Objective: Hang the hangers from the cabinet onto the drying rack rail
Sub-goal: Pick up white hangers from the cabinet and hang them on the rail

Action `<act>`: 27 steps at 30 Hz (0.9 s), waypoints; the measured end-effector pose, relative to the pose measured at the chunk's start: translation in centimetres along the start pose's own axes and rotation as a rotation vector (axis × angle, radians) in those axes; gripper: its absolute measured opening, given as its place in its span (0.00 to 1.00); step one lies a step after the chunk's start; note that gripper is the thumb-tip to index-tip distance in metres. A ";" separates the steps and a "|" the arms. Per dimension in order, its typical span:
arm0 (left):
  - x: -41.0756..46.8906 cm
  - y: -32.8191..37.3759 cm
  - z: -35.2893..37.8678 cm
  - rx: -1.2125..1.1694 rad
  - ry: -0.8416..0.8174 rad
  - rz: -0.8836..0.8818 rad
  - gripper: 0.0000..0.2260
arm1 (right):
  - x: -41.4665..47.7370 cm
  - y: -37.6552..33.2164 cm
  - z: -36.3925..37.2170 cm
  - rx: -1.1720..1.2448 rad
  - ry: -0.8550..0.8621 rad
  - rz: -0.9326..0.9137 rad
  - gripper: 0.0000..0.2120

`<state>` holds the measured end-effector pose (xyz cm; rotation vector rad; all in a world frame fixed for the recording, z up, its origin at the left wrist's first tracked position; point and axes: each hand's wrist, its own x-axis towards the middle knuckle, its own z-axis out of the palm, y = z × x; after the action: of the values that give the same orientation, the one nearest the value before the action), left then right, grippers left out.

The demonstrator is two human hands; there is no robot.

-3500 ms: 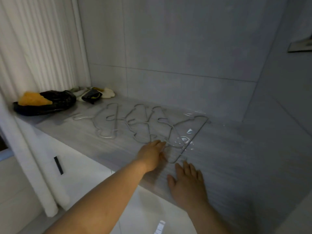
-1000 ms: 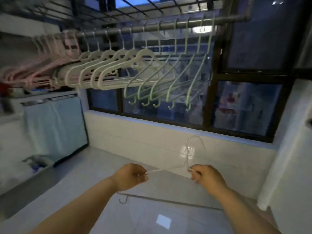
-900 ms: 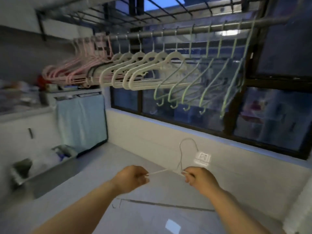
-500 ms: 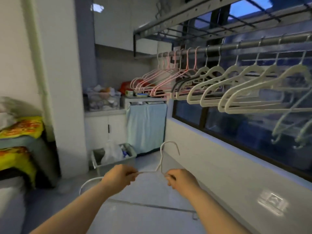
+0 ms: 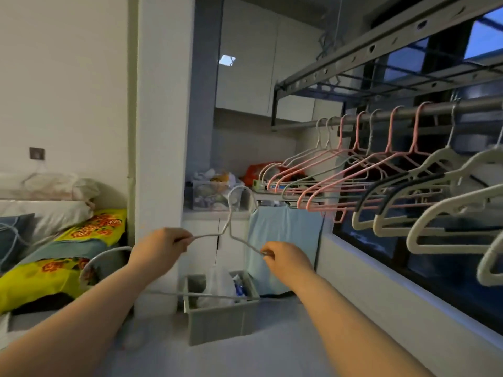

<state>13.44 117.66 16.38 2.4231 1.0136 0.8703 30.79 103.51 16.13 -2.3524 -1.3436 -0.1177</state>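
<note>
I hold a thin white wire hanger (image 5: pixel 230 213) at chest height, its hook pointing up. My left hand (image 5: pixel 160 247) pinches its left shoulder and my right hand (image 5: pixel 285 258) pinches its right shoulder. The hanger's lower bar runs below my forearms. The drying rack rail (image 5: pixel 435 111) crosses the upper right, well above and to the right of both hands. Several pink hangers (image 5: pixel 353 170) and cream hangers (image 5: pixel 441 197) hang from it.
A grey bin (image 5: pixel 220 317) with plastic bags stands on the floor ahead. A white pillar (image 5: pixel 160 118) rises at centre left, with a bed and yellow floral bedding (image 5: pixel 54 268) beside it. A cluttered counter and a light blue cloth (image 5: pixel 283 240) sit behind. Windows line the right.
I took one wire hanger from the cabinet top and carried it away with both hands. My view has swung left along the rail, from the green and cream hangers to the pink ones.
</note>
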 end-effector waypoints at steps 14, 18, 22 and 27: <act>22.8 -3.1 -0.4 0.017 0.182 0.002 0.10 | 20.5 -5.3 -3.0 -0.199 0.312 -0.002 0.14; 31.4 -2.2 1.0 0.015 0.138 0.116 0.10 | 27.2 -5.3 -6.8 -0.322 0.454 0.099 0.15; 38.1 0.4 2.4 -0.005 0.121 0.268 0.10 | 30.7 -2.9 -12.2 -0.407 0.570 0.278 0.13; 42.5 4.3 4.8 -0.081 0.077 0.401 0.10 | 30.9 0.6 -17.0 -0.593 0.613 0.526 0.13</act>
<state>42.19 145.54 32.04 2.5814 0.5070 1.1167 49.89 121.23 39.92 -2.7019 -0.4030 -1.0952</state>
